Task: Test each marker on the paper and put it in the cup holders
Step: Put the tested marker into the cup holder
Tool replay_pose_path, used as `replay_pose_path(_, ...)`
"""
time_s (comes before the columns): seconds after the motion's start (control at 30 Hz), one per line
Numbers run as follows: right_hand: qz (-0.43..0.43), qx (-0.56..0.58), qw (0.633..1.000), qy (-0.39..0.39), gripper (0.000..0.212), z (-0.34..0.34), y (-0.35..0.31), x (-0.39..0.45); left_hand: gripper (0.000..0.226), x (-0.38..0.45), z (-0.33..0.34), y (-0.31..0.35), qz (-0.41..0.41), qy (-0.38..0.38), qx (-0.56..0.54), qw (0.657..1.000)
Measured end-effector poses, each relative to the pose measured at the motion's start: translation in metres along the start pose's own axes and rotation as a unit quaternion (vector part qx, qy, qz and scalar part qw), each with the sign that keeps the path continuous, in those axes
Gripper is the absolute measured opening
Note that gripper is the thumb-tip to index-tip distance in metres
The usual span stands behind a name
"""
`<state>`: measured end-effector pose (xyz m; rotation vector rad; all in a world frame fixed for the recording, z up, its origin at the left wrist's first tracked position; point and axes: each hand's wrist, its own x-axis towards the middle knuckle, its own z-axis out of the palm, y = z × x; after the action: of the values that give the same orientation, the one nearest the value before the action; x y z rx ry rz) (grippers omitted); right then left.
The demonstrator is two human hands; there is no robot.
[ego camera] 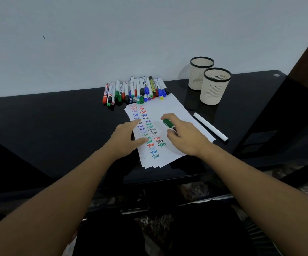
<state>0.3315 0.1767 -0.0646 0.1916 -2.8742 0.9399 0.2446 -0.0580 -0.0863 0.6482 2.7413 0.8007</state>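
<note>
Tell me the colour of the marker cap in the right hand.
Green cap, held in the right hand above the paper; head view.

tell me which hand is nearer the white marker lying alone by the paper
Right. The right hand, gripping a green marker, sits over the paper just left of the white marker. The left hand rests on the paper's far left edge.

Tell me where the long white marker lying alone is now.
In the head view the long white marker lies on the black table, right of the paper stack, below the nearer cream cup holder.
</note>
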Motion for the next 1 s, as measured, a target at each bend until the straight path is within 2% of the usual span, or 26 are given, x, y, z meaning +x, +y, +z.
replay_pose_path(0.07,0.014,-0.017,1.0,0.014,0.037,-0.001,0.003,0.0,0.073,-0.001,0.007,-0.008,0.029,0.014,0.05,0.998)
replay_pose_path(0.13,0.024,-0.032,0.999,0.022,0.035,-0.002,0.007,-0.001,0.067,-0.003,0.013,-0.012,0.047,0.038,0.05,0.997)
replay_pose_path(0.27,0.04,-0.047,0.998,0.032,0.034,-0.004,0.013,-0.003,0.082,-0.004,0.016,-0.016,0.045,0.054,0.038,0.997)
replay_pose_path(0.43,0.056,-0.04,0.997,0.018,0.035,-0.006,0.014,-0.006,0.079,-0.004,0.017,-0.016,0.043,0.055,0.045,0.997)
replay_pose_path(0.57,0.058,-0.03,0.998,0.016,0.034,-0.003,0.015,-0.007,0.084,-0.006,0.017,-0.015,0.045,0.058,0.047,0.996)
replay_pose_path(0.7,0.076,0.031,0.996,0.032,0.043,-0.004,0.016,-0.002,0.083,-0.005,0.016,-0.015,0.038,0.054,0.047,0.997)
replay_pose_path(0.8,0.065,0.05,0.997,-0.001,0.055,-0.011,0.014,0.003,0.071,0.001,0.013,-0.012,0.027,0.043,0.074,0.996)
replay_pose_path(0.87,0.085,0.075,0.993,-0.015,0.049,-0.015,0.012,0.007,0.064,0.01,0.009,-0.006,0.021,0.041,0.103,0.994)
replay_pose_path(1.0,0.158,0.206,0.965,0.037,0.038,-0.027,0.008,0.018,0.065,0.028,-0.002,0.006,-0.008,0.025,0.118,0.993)
